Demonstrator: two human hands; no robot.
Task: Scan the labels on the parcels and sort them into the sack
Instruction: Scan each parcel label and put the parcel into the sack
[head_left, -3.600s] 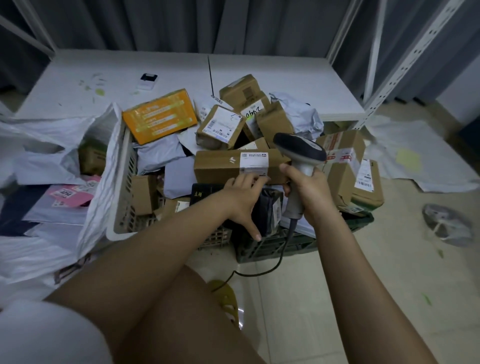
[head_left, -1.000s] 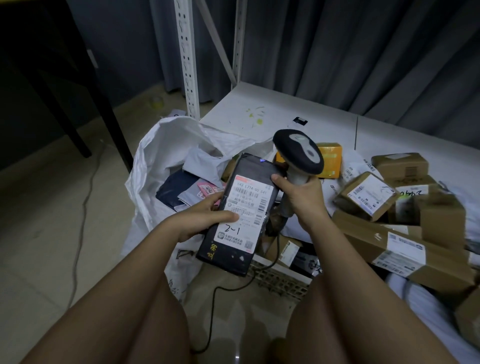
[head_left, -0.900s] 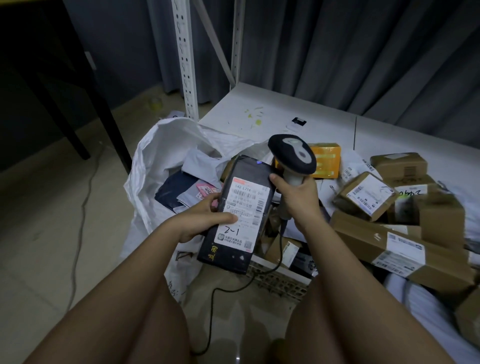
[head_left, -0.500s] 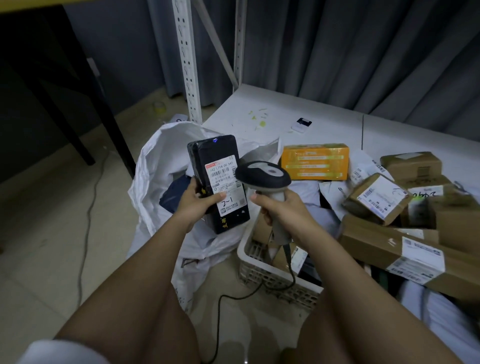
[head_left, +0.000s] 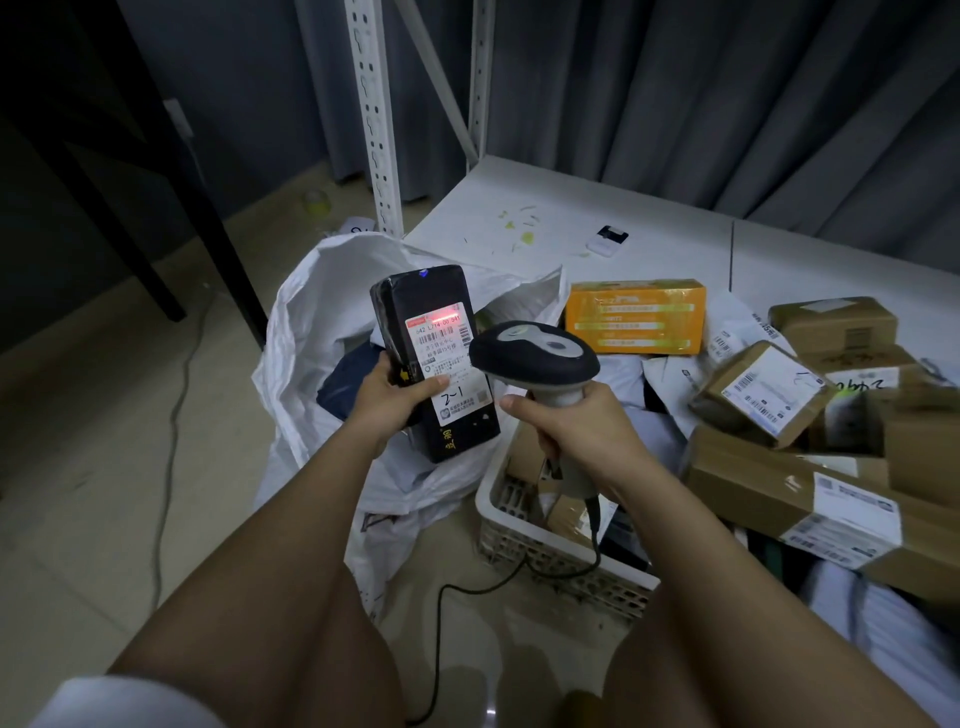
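Head view: left hand (head_left: 387, 397) grips black parcel (head_left: 434, 364) upright over white sack (head_left: 317, 332) mouth, at 10 o'clock of frame centre, thumb on label (head_left: 448, 364). Right hand (head_left: 576, 423) fingers clamped on scanner (head_left: 535, 358) grip — red beam lies across label top. Judgement: drop beam onto barcode, keep thumb off code, hold parcel steady — then release into sack.

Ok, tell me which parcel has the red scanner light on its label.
The black parcel gripped in the left hand above the sack; the brown boxes' labels are unlit.
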